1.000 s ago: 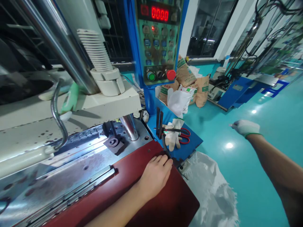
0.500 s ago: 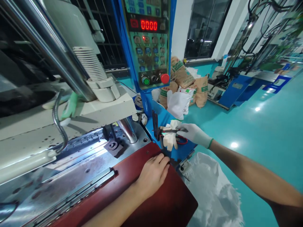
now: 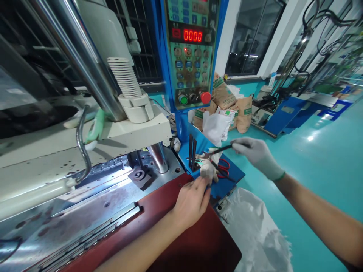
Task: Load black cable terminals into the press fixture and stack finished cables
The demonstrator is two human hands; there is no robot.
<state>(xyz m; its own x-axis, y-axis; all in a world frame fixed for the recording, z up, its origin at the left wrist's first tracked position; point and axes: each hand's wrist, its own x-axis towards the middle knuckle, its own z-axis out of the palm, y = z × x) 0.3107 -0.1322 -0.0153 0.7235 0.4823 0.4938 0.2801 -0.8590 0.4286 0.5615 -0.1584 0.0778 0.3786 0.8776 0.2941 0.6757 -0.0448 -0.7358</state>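
My bare left hand (image 3: 193, 200) reaches over the red cover (image 3: 170, 241), its fingers closed at the near end of a crumpled white glove (image 3: 208, 170). In a white glove, my right hand (image 3: 258, 155) is to the right and higher, pinching one dark handle of a plier-like tool (image 3: 222, 149). That tool's second dark handle angles down to the right, and its head lies over the loose glove. Red-handled scissors (image 3: 224, 166) lie beneath it on the blue shelf (image 3: 236, 175). Upright black holders (image 3: 193, 151) stand left of the glove.
Above the shelf hangs a control panel (image 3: 193, 64) with a red button. The machine's metal bed (image 3: 85, 211) and steel columns are on the left. Filled sacks (image 3: 224, 94) lie behind. A white woven bag (image 3: 255, 230) hangs below the shelf on the right.
My right hand has lifted up and right with the tool's handle, and the handles are now spread apart. My left hand has moved forward from the red cover onto the loose glove.
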